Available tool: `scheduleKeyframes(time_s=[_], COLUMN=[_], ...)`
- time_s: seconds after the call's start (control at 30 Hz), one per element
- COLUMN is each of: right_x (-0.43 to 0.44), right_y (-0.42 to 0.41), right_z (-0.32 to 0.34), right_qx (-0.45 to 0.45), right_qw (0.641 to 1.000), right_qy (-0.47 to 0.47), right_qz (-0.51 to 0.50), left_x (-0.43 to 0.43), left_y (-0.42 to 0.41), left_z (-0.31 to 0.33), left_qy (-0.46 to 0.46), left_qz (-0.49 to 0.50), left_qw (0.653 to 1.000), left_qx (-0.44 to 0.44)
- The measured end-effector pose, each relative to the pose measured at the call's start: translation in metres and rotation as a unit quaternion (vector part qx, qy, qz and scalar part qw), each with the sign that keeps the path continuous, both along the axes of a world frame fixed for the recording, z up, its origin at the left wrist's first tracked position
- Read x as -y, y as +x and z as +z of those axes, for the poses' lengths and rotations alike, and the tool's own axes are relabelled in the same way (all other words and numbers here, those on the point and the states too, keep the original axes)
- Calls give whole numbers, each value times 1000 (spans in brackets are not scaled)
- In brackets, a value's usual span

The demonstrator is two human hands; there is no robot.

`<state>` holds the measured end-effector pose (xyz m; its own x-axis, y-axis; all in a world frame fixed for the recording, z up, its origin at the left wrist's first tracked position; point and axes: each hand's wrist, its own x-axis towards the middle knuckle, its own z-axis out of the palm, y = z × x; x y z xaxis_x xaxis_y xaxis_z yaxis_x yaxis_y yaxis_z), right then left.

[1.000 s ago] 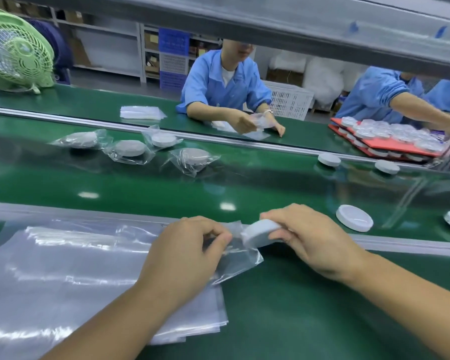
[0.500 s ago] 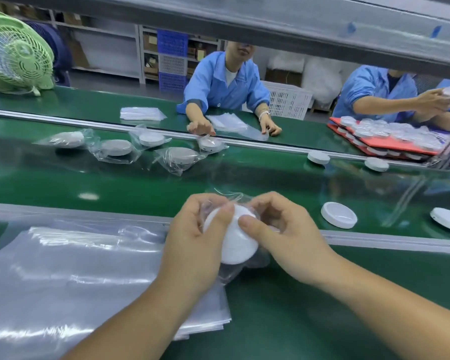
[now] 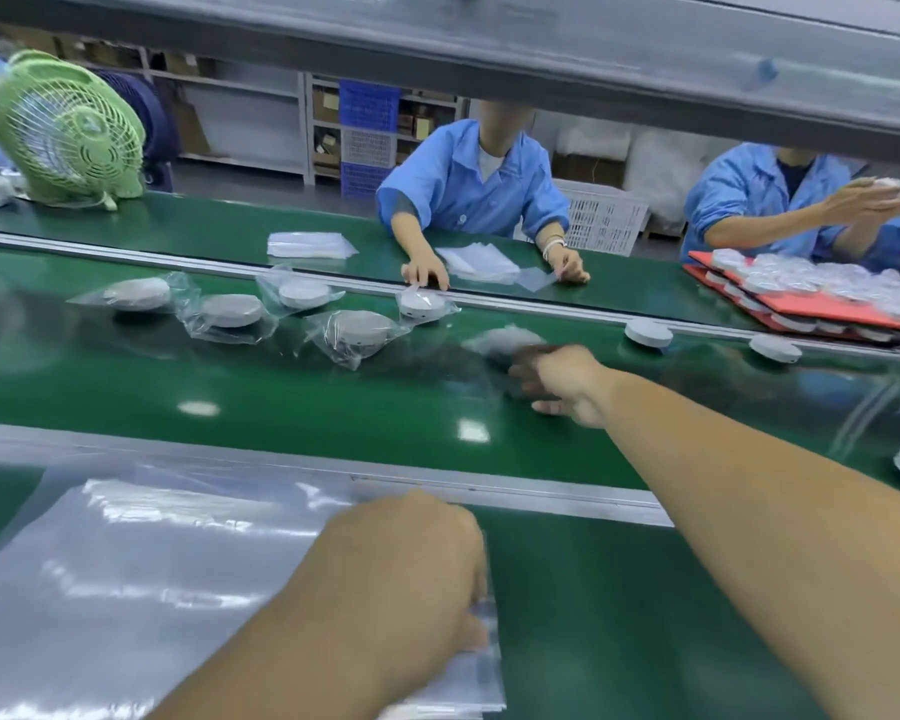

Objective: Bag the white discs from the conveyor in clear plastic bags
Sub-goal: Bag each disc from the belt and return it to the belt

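right hand (image 3: 557,384) over conveyor belt (image 3: 281,407), fingers spread, empty, beside blurred bagged disc (image 3: 501,337). left hand (image 3: 401,563) on clear bag stack (image 3: 152,563); its grip cannot be told.

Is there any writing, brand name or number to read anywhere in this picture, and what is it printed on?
No text can be read anywhere in this view.
cardboard boxes on the back shelves: any labels are too small and blurred to read.
green fan: no brand shows.
white discs, clear bags, blue crates: no print visible.
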<state>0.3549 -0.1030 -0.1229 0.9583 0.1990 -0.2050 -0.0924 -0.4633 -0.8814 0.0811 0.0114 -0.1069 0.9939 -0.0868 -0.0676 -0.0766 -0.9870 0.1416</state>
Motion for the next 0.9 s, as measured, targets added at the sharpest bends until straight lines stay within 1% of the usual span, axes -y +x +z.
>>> scheduleKeyframes(time_s=[0.03, 0.1, 0.13, 0.17, 0.2, 0.27, 0.3, 0.33, 0.37, 0.4, 0.47, 0.53, 0.63, 0.67, 0.7, 0.77, 0.8, 0.9], right_x=[1, 10, 19, 34, 51, 93, 115, 135, 152, 166, 181, 180, 169, 165, 161, 152, 147, 133], right_y=[-1, -4, -6, -8, -12, -22, -27, -33, -39, -46, -56, -60, -61, -59, -57, -53, -51, -54], right_z=[-2, -5, -6, -6, -5, -8, -11, -14, -17, -21, -26, -25, -24, -25, -25, -24, -22, -13], right_qx=[6, 70, 108, 144, 177, 215, 208, 189, 168, 159, 197, 241, 256, 257, 249, 230, 230, 259], right_qw=[1000, 997, 992, 981, 962, 893, 865, 854, 858, 869, 880, 865, 828, 824, 834, 871, 875, 844], right_qy=[-10, -38, -70, -127, -208, -395, -456, -484, -485, -466, -426, -433, -490, -495, -481, -420, -412, -462], right_qz=[14, 17, 18, 21, 22, 10, 10, 20, 36, 52, 70, 79, 93, 100, 108, 110, 106, 87], left_x=[3, 4, 3, 2, 1, -1, -2, -2, -2, -3, -4, -5, -6, -7, -7, -7, -8, -10], left_y=[3, 10, 13, 15, 17, 19, 21, 21, 22, 23, 24, 24, 22, 21, 20, 19, 19, 20], left_z=[-5, -16, -22, -26, -30, -38, -43, -47, -50, -53, -56, -57, -55, -54, -53, -51, -51, -49], left_qy=[4, -7, -23, -41, -57, -85, -93, -95, -95, -97, -108, -113, -107, -106, -106, -109, -115, -172], left_qz=[-4, -6, -6, -6, -5, -2, -2, -3, -6, -9, -20, -30, -26, -22, -17, -9, -5, 18], left_qw=[1000, 1000, 1000, 999, 998, 994, 992, 991, 990, 990, 988, 986, 987, 986, 985, 984, 982, 970], left_qx=[1, -1, 2, 11, 27, 67, 84, 94, 99, 103, 112, 117, 120, 126, 132, 143, 148, 174])
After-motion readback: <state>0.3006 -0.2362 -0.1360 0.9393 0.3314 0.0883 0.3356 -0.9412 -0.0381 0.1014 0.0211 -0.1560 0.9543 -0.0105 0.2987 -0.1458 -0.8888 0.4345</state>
